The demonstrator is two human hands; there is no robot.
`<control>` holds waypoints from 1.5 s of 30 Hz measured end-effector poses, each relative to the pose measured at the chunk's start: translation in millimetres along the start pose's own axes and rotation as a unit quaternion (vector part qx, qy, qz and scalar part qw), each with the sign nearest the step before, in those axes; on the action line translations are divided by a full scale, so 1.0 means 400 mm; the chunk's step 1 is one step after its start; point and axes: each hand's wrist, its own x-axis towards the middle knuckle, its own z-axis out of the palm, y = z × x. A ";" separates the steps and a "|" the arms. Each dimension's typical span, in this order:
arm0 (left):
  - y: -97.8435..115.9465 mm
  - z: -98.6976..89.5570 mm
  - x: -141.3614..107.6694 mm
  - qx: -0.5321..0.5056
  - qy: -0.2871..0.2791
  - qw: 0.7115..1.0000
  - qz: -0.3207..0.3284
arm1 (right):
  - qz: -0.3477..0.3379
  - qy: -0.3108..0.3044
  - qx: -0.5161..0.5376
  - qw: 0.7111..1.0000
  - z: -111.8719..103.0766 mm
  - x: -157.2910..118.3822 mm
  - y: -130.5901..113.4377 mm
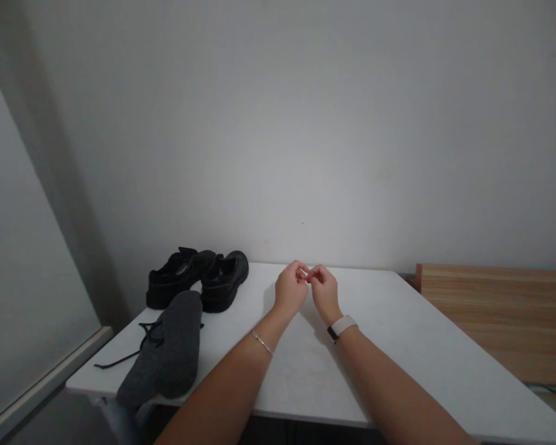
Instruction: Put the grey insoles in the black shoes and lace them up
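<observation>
Curling their fingertips together over the white table point(384, 303), the left hand point(291, 289) and right hand point(325, 293) meet; whether they pinch anything, I cannot tell. Leftward, a gray shoe point(181, 343) lies at the near edge, two black shoes point(217, 295) behind it; rightward, a wooden panel point(495, 318).

The light is rather dim and greyish. It is strongest on the middle of the wall point(301, 154) and is weaker toward the corners. Soft shadows lie on the counter point(306, 380), beside the left hand point(291, 288) and the right hand point(325, 292). The black shoes point(219, 295) lose their details in darkness. Fine textures look slightly soft.
</observation>
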 end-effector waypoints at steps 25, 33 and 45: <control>0.073 -0.353 0.033 0.524 -0.204 0.814 0.147 | -0.162 -0.065 -0.265 0.948 -0.003 -0.027 -0.080; 0.149 -0.141 -0.149 0.432 -0.220 0.826 0.289 | -0.141 -0.219 -0.129 0.957 -0.078 0.012 -0.127; 0.177 -0.085 -0.219 0.367 -0.270 0.827 0.329 | 0.061 -0.250 -0.071 0.964 -0.095 0.062 -0.082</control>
